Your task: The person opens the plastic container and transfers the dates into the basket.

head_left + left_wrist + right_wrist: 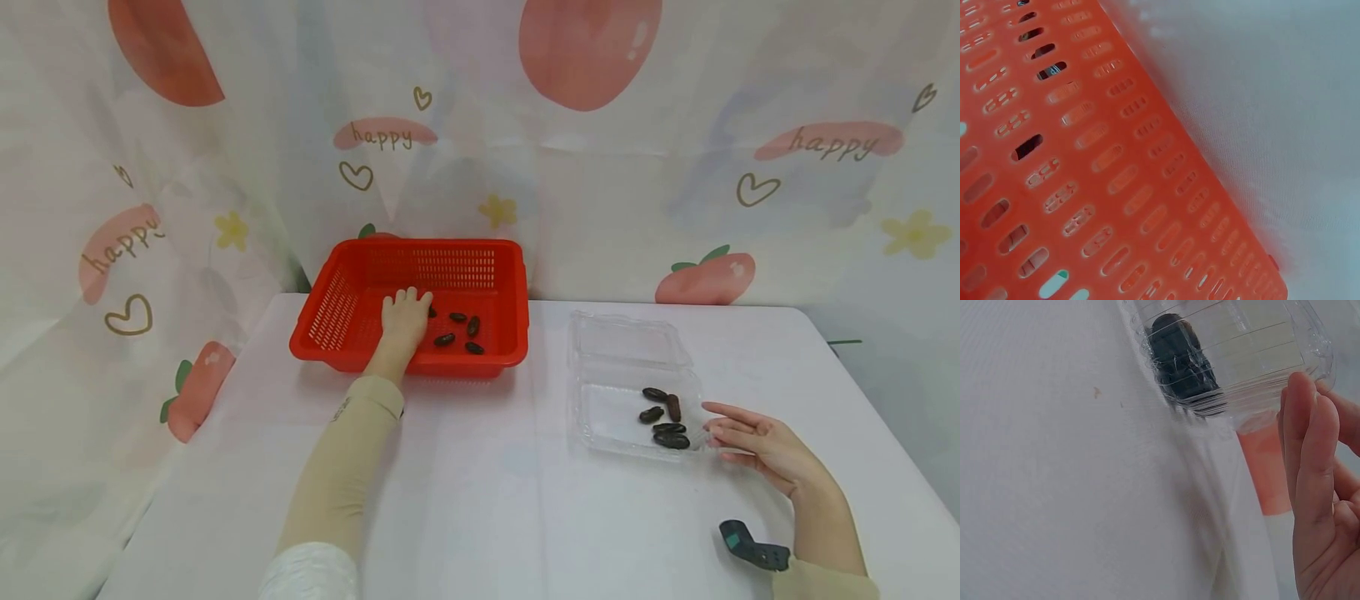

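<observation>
A red slotted basket (408, 247) stands at the back left of the table and holds several dark oblong dates (445, 339). My left hand (407, 305) reaches over its near rim and lies on the basket floor, fingers pointing away, just left of the dates; one date is partly hidden by it. The left wrist view shows only the basket's outer wall (1104, 187). To the right, an open clear clamshell box (630, 343) holds several dates (670, 439). My right hand (723, 423) is beside the box's right edge with straight fingers (1310, 456), holding nothing.
The table (480, 483) has a white cloth, and a printed curtain hangs behind and at the left. The box's lid (626, 337) stands open towards the back. A dark camera unit (753, 550) sits at my right wrist.
</observation>
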The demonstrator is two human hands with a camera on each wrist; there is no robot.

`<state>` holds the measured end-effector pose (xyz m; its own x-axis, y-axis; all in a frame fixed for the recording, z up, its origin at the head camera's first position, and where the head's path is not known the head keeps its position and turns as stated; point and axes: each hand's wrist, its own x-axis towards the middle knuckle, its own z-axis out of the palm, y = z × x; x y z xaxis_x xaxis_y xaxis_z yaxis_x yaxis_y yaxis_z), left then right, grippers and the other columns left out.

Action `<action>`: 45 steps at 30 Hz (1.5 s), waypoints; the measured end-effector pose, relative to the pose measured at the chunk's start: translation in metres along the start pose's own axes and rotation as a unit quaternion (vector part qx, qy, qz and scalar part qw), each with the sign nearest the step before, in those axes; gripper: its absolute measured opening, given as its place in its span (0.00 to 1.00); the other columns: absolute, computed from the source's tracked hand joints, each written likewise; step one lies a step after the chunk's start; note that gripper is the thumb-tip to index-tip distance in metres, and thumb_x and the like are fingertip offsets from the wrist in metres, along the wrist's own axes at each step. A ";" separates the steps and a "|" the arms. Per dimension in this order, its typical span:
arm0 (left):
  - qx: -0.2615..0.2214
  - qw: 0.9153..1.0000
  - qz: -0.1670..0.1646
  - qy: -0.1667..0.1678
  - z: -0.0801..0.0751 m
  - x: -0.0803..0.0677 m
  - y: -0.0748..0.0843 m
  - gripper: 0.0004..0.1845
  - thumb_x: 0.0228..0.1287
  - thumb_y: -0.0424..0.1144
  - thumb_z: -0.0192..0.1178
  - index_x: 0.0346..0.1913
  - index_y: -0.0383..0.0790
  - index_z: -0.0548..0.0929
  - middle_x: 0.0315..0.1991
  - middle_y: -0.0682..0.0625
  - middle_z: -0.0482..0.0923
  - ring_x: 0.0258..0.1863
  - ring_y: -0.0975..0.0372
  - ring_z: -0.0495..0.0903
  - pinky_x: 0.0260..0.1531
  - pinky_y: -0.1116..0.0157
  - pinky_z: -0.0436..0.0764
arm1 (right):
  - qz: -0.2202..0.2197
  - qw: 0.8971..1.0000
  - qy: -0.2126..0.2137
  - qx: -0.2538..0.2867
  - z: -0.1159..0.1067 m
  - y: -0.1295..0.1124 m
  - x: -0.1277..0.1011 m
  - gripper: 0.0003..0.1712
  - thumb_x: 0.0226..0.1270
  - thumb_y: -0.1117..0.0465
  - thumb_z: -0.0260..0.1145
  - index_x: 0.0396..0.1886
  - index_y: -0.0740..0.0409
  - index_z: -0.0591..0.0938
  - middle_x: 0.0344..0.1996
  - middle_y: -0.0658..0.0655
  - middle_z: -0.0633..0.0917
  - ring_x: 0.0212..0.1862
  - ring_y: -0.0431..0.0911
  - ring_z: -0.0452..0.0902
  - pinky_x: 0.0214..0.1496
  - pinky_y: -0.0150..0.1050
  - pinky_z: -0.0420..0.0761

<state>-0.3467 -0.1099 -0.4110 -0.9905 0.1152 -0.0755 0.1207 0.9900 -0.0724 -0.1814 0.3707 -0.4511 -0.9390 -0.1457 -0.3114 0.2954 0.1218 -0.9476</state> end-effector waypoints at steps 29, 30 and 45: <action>-0.009 0.990 0.063 0.125 -0.035 -0.014 0.044 0.17 0.70 0.46 0.45 0.59 0.48 0.67 0.54 0.46 0.64 0.52 0.53 0.64 0.52 0.55 0.64 | -0.009 1.000 -0.008 0.012 -0.001 0.002 0.000 0.18 0.63 0.65 0.60 0.41 0.32 0.81 0.35 0.43 0.83 0.34 0.39 0.81 0.35 0.33 0.80; -0.008 0.988 0.070 0.135 -0.037 -0.016 0.049 0.17 0.70 0.46 0.45 0.59 0.49 0.67 0.53 0.46 0.65 0.51 0.53 0.64 0.51 0.55 0.65 | -0.008 1.000 -0.009 0.012 -0.001 0.002 0.000 0.18 0.63 0.65 0.60 0.41 0.32 0.81 0.35 0.43 0.83 0.34 0.39 0.81 0.35 0.34 0.80; 0.015 0.956 0.160 0.244 -0.042 -0.042 0.124 0.14 0.67 0.47 0.49 0.54 0.51 0.71 0.45 0.52 0.70 0.43 0.60 0.69 0.39 0.64 0.68 | 0.002 1.000 0.008 -0.010 -0.001 0.002 0.000 0.17 0.63 0.62 0.61 0.41 0.29 0.79 0.34 0.41 0.83 0.35 0.38 0.80 0.36 0.33 0.80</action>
<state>-0.2933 0.0114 -0.3748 -0.8145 0.4438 0.3737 0.4181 0.8955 -0.1524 -0.1810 0.3719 -0.4529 -0.9402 -0.1303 -0.3147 0.2966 0.1414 -0.9445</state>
